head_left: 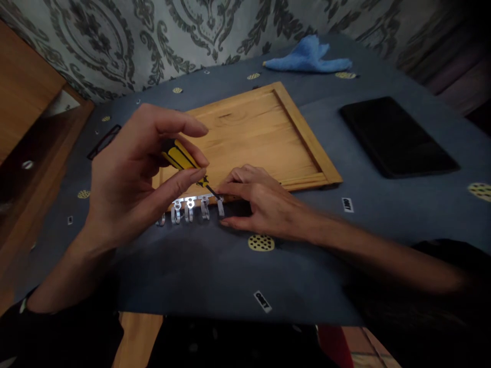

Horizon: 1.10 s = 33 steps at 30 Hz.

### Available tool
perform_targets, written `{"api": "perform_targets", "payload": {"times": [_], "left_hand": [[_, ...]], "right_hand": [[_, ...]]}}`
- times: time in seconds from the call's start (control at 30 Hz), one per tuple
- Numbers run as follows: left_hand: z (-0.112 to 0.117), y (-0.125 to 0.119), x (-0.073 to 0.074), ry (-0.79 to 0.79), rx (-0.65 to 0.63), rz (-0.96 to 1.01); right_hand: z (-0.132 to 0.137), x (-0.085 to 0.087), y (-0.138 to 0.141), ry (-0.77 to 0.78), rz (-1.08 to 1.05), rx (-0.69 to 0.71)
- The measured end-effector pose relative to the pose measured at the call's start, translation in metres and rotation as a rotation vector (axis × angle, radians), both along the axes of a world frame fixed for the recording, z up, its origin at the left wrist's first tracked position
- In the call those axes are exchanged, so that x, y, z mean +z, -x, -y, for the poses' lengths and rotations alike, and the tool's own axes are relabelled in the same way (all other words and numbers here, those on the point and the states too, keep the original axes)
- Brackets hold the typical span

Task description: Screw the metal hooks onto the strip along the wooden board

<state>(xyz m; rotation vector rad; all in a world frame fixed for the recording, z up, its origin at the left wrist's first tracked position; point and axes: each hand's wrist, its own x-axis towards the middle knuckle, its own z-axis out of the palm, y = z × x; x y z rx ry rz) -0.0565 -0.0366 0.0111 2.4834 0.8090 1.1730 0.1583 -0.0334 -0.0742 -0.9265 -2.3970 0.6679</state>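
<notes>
My left hand (134,168) is closed around the yellow and black handle of a screwdriver (182,156). Its shaft slants down to the right, and the tip meets the right end of a metal hook strip (191,202). That strip, with several shiny hooks, runs along the near edge of a framed wooden board (245,138) lying on the table. My right hand (261,199) rests at the same edge, thumb and fingers curved about the strip's right end. Its fingertips are partly hidden, so whether they pinch the strip or only steady it is unclear.
On the dark blue patterned tablecloth (307,276), a black tablet (399,135) lies to the right. A blue cloth (309,56) is bunched at the back by the patterned wall. Dark-framed glasses (104,142) sit behind my left hand. Wooden furniture (30,76) stands at the left.
</notes>
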Motion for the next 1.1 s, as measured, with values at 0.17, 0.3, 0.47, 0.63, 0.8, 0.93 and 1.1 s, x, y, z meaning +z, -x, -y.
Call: {"api": "perform_targets", "payload": {"times": [0.17, 0.3, 0.47, 0.63, 0.8, 0.93, 1.1], "left_hand": [[-0.006, 0.001, -0.001, -0.108, 0.013, -0.161], [-0.009, 0.002, 0.0, -0.239, 0.081, -0.184], [-0.003, 0.004, 0.001, -0.152, 0.094, -0.074], [-0.012, 0.008, 0.001, -0.125, -0.034, -0.114], [-0.017, 0.006, -0.002, -0.306, 0.03, -0.14], [-0.012, 0.005, 0.0, -0.327, 0.079, -0.173], [-0.01, 0.01, 0.007, -0.24, 0.044, -0.186]], "right_hand": [[0.0, 0.0, 0.001, 0.001, 0.01, -0.008], [0.0, 0.0, 0.001, -0.001, -0.002, -0.004], [-0.001, 0.001, 0.001, 0.009, 0.022, -0.012], [0.0, 0.002, 0.001, 0.014, 0.028, -0.012], [0.001, 0.001, 0.0, 0.006, 0.016, -0.014], [0.001, 0.002, 0.001, 0.018, 0.022, -0.017], [0.0, 0.004, 0.001, 0.028, 0.025, -0.02]]}}
